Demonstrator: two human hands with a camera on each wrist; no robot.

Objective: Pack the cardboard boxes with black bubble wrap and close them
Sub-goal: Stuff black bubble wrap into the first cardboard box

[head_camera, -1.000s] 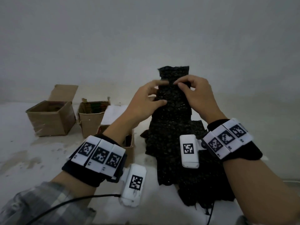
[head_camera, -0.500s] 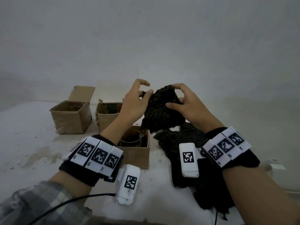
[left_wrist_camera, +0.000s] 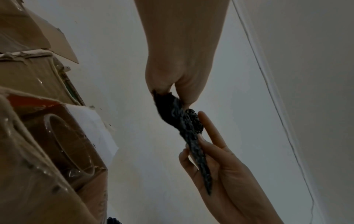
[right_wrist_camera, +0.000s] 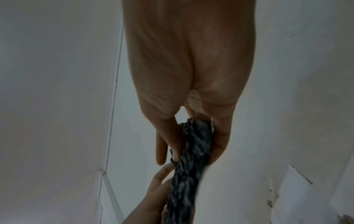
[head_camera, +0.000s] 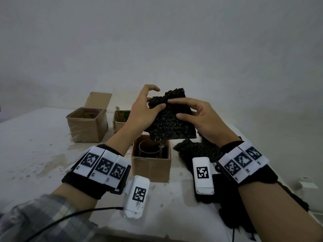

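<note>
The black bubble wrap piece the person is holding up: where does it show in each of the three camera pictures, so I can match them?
Head: the bubble wrap piece is at centre, held between left hand and right hand, above the nearest cardboard box.
Left wrist: seen edge-on, right of centre.
Right wrist: a dark strip, lower centre.
Shared landmark: both hands' fingers pinching it appear in every view.
</note>
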